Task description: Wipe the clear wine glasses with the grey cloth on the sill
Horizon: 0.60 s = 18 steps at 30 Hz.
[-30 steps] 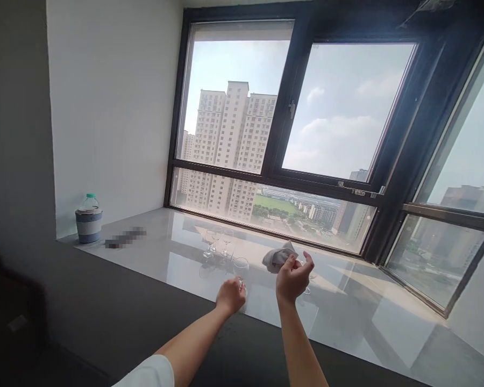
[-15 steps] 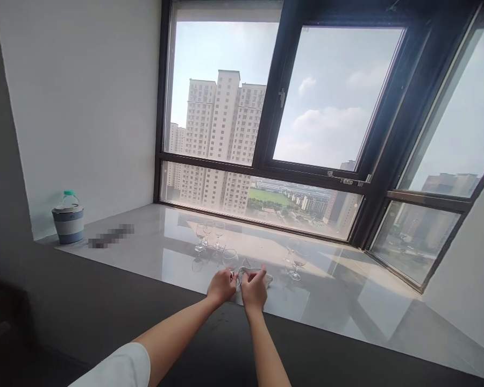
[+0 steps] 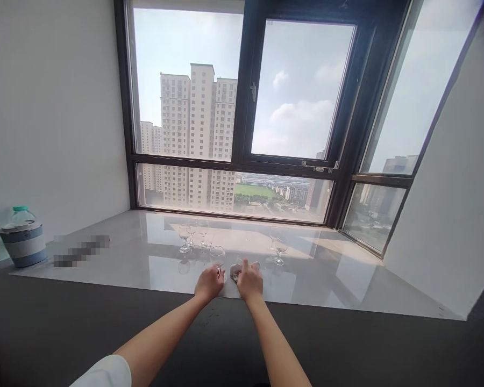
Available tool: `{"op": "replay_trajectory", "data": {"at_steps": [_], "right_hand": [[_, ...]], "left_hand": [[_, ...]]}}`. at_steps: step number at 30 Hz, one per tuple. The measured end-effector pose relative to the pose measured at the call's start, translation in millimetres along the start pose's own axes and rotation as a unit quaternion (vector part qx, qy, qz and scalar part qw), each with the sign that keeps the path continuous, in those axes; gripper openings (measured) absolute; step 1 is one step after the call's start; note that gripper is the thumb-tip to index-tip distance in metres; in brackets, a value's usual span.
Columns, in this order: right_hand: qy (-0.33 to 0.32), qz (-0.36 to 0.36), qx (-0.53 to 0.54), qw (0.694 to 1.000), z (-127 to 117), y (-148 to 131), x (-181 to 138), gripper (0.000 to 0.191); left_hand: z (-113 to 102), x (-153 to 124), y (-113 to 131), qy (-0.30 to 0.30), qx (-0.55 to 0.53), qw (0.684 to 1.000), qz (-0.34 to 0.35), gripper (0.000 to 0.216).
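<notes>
My left hand [image 3: 210,282] is closed around the lower part of a clear wine glass [image 3: 217,256], whose bowl stands up above my fingers. Just to its right, my right hand [image 3: 250,280] grips a crumpled greyish cloth [image 3: 236,271]. The cloth sticks out on both sides of the hand and is apart from the glass. Several more stemmed glasses are on the shiny windowsill [image 3: 326,290]: a group with a front glass [image 3: 184,236] to the left, and a pair with a nearer glass [image 3: 280,248] to the right.
A blue-and-white striped bucket [image 3: 24,247] holding a bottle with a green cap [image 3: 20,208] stands at the sill's left end. Beside it lies a dark, pixelated item [image 3: 80,251]. A dark-framed window [image 3: 237,161] rises behind the sill, whose front edge runs beneath my wrists.
The view has turned to the right and levelled out. My hands have moved apart, and the cloth in my right hand has come away from the glass in my left.
</notes>
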State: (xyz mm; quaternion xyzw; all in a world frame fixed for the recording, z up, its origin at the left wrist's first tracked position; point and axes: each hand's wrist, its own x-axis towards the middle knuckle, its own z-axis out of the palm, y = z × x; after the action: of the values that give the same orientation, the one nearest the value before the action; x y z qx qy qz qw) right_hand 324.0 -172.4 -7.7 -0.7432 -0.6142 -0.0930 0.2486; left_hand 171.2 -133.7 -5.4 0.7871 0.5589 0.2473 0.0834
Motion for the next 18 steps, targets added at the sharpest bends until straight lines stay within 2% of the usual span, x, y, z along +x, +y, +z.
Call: {"op": "replay_trajectory", "data": {"at_steps": [2, 5, 8, 11, 14, 18], "right_hand": [[0.007, 0.002, -0.055, 0.998, -11.0, 23.1, 1.7, 0.053], [-0.001, 0.055, -0.099, 0.994, -24.4, 66.4, 2.1, 0.061], [-0.018, 0.126, -0.099, 0.987, -32.9, 113.5, -1.0, 0.063], [-0.008, 0.194, -0.078, 0.978, -39.3, 152.5, -4.0, 0.063], [0.019, 0.21, -0.065, 0.975, -43.3, 175.6, -4.3, 0.067], [0.032, 0.199, -0.04, 0.979, -42.9, 186.9, -4.0, 0.071]], "left_hand": [[0.0, -0.4, 1.0, -0.001, 0.013, 1.0, 0.001, 0.028], [0.2, -1.9, 2.8, -0.005, 0.035, 0.999, 0.006, 0.028], [0.3, -2.9, 4.4, -0.005, 0.059, 0.998, 0.001, 0.029], [0.1, -2.6, 5.7, -0.004, 0.073, 0.997, -0.004, 0.03], [0.5, -1.2, 5.8, -0.009, 0.08, 0.997, -0.004, 0.032], [2.9, 0.4, 3.6, -0.017, 0.09, 0.996, -0.002, 0.032]]}}
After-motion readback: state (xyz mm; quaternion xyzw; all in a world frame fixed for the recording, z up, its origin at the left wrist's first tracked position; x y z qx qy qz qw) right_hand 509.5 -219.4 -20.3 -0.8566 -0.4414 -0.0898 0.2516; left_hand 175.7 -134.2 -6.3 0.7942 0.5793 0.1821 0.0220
